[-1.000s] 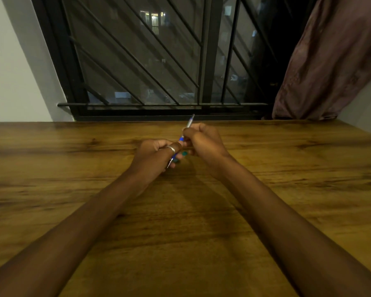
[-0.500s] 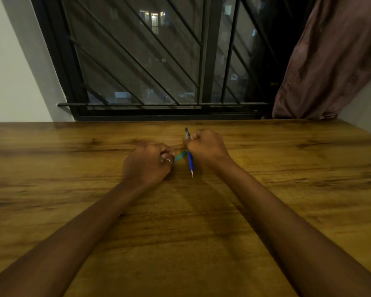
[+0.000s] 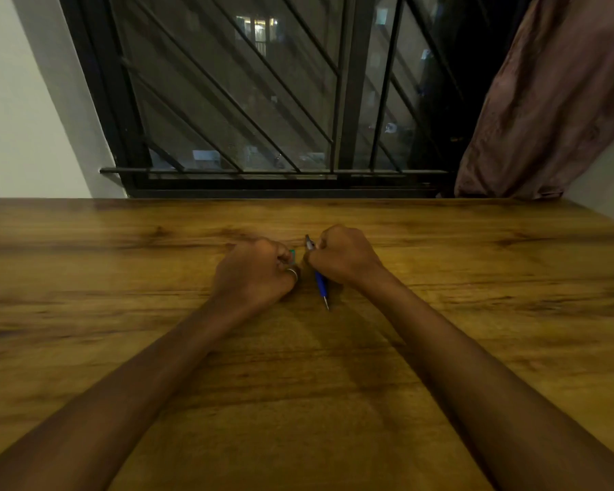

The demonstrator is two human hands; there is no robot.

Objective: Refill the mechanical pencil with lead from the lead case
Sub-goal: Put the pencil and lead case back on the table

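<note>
Forearms fill the lower frame and converge on the two hands at centre, both resting on the wooden counter [image 3: 440, 402]. The left hand [image 3: 254, 272], with a ring [image 3: 293, 272] on one finger, is curled tight around the lead case [image 3: 292, 256], of which only a small teal corner peeps out at the fingertips. The right hand [image 3: 341, 256] is fisted around the mechanical pencil [image 3: 320, 283], whose blue barrel runs down out of the fist with the metal tip toward the viewer and the cap end poking up just above the knuckles.

A second ago the pencil sat between both hands, angled toward the upper frame; half a second ago it had flipped tip-down in the right hand alone, with more of the teal case showing between the hands. Now the case is drawn deeper into the left grip and the hands sit just beside each other, barely apart. I judge this to mean each hand has taken its own item and the case is about to be opened, though whether its lid is open is too hidden to tell. No loose lead is visible.

Count: two hands, one pencil, one case, one ring. Beyond the counter's far edge stands one barred window [image 3: 263, 101], with one curtain [image 3: 546, 101] at upper right
</note>
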